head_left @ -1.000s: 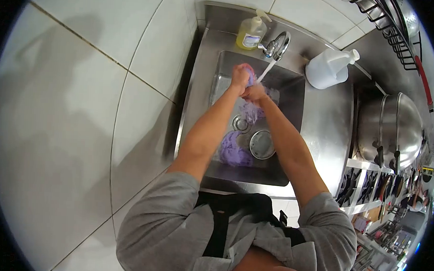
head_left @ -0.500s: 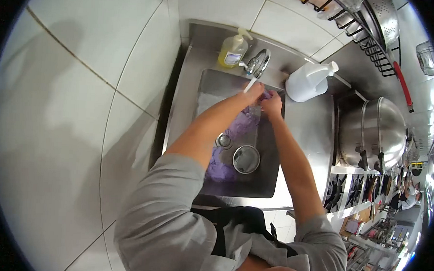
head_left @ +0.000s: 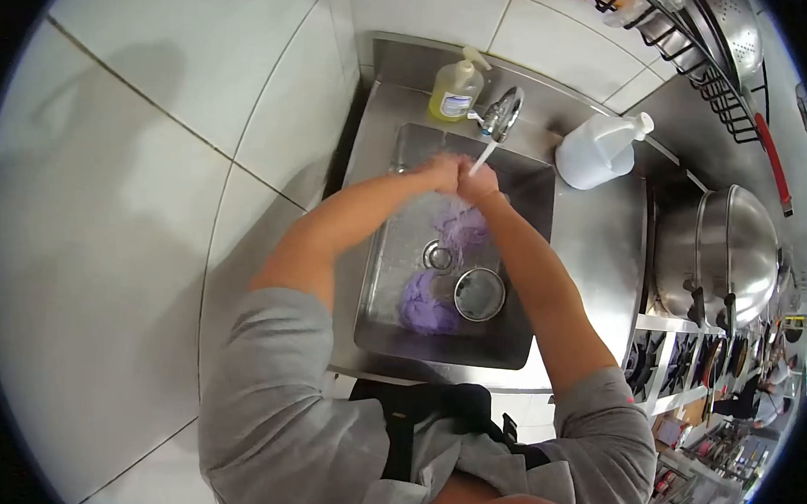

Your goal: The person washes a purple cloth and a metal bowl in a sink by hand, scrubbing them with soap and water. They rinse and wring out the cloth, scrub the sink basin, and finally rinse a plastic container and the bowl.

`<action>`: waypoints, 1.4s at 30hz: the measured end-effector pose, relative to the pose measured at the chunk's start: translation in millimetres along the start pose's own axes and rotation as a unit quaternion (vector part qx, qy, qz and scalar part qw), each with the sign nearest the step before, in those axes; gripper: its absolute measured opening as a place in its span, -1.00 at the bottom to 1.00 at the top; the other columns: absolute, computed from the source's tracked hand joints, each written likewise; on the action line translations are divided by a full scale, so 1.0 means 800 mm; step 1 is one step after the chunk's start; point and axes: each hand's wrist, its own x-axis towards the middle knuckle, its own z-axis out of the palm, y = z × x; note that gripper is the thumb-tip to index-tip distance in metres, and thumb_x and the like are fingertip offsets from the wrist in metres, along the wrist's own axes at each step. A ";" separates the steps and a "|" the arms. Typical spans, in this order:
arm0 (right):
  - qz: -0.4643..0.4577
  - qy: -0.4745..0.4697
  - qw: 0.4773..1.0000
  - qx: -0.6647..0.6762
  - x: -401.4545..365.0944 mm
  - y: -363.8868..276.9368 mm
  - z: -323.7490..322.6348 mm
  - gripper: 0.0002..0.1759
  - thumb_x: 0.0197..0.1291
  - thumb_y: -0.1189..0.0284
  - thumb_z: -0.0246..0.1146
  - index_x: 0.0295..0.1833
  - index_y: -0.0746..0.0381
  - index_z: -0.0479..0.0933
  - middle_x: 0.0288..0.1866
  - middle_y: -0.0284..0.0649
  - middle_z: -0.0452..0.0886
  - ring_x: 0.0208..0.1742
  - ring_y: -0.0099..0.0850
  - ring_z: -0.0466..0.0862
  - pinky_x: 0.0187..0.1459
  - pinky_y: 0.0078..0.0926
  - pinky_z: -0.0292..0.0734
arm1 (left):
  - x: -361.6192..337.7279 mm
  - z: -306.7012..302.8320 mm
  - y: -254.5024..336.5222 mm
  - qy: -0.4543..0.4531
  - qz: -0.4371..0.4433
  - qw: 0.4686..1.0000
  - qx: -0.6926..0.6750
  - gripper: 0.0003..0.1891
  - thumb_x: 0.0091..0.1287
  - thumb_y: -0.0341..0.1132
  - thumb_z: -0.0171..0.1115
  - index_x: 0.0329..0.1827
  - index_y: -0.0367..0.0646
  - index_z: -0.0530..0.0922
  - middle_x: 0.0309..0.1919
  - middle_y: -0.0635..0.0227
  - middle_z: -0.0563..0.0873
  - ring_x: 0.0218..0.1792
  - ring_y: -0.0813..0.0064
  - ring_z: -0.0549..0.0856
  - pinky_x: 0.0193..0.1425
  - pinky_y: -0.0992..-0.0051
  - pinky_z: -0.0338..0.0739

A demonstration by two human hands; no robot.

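Observation:
My left hand (head_left: pixel 440 173) and my right hand (head_left: pixel 479 180) are pressed together at the far end of the steel sink (head_left: pixel 391 337), under the running tap (head_left: pixel 502 117). Both are closed on a wet purple cloth (head_left: pixel 461 224), which shows just below them. Motion blurs the fingers, and most of what lies between them is hidden. A second purple cloth (head_left: pixel 428 307) is bunched near the front of the sink. Beside it sits a round metal-rimmed strainer or bowl (head_left: pixel 479 294). The drain (head_left: pixel 438 254) lies between the two cloths.
A pump bottle of yellow soap (head_left: pixel 456 92) stands behind the sink, left of the tap. To the right are a white jug (head_left: pixel 601 151) with a cut-open side and a large steel pot (head_left: pixel 723 252). A black wire rack (head_left: pixel 704 80) hangs above. Tiled wall (head_left: pixel 125 240) borders the left.
My hands have come together beneath the stream; before, they were slightly apart with purple cloth between them. My left forearm has swung left. The whole view has shifted a little.

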 end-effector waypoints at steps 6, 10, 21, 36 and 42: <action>-0.130 -0.094 0.970 0.182 0.007 0.034 0.013 -0.76 -0.03 0.52 0.20 -0.17 0.26 0.57 -0.28 -0.08 0.67 -0.19 -0.17 0.68 -0.17 -0.22 0.58 | -0.061 -0.040 0.044 0.061 0.103 0.977 0.176 -0.68 0.14 -0.34 0.18 -0.03 -0.19 0.54 -0.16 0.01 0.68 -0.13 -0.07 0.67 -0.06 0.10 0.59; 0.056 -0.230 0.947 0.218 -0.020 0.057 -0.055 -0.75 -0.22 0.62 0.28 -0.28 0.32 0.59 -0.40 -0.18 0.66 -0.25 -0.29 0.69 -0.25 -0.28 0.60 | -0.054 0.009 0.068 0.208 0.212 0.932 0.207 -0.63 0.11 -0.25 0.27 -0.05 -0.24 0.53 -0.20 0.01 0.66 -0.15 -0.06 0.66 -0.08 0.11 0.57; -0.239 0.113 0.961 -0.079 -0.063 0.003 -0.072 -0.34 -0.11 0.54 0.25 0.23 0.26 0.32 0.18 0.10 0.43 0.26 0.02 0.42 0.21 -0.14 0.39 | -0.025 -0.057 0.044 -0.310 0.057 0.814 -0.488 -0.81 0.04 -0.47 0.34 -0.25 -0.22 0.64 -0.51 0.34 0.66 -0.44 0.40 0.64 -0.41 0.33 0.57; 0.157 -0.223 0.853 0.445 -0.018 0.022 -0.056 -0.48 -0.32 0.58 0.44 -0.08 0.22 0.53 -0.38 -0.07 0.61 -0.37 -0.17 0.66 -0.43 -0.24 0.59 | -0.048 0.024 0.034 0.234 0.234 0.923 0.196 -0.65 0.12 -0.27 0.32 -0.04 -0.17 0.54 -0.27 0.11 0.72 -0.23 0.08 0.72 -0.16 0.12 0.62; -0.280 0.104 0.953 -0.039 -0.063 -0.019 -0.047 -0.20 -0.22 0.51 0.36 0.26 0.30 0.26 0.13 0.07 0.45 0.20 0.02 0.46 0.20 -0.18 0.38 | -0.036 -0.023 -0.009 -0.202 -0.035 0.854 -0.478 -0.86 -0.03 -0.43 0.38 -0.39 -0.07 0.63 -0.48 0.38 0.69 -0.46 0.42 0.69 -0.62 0.34 0.41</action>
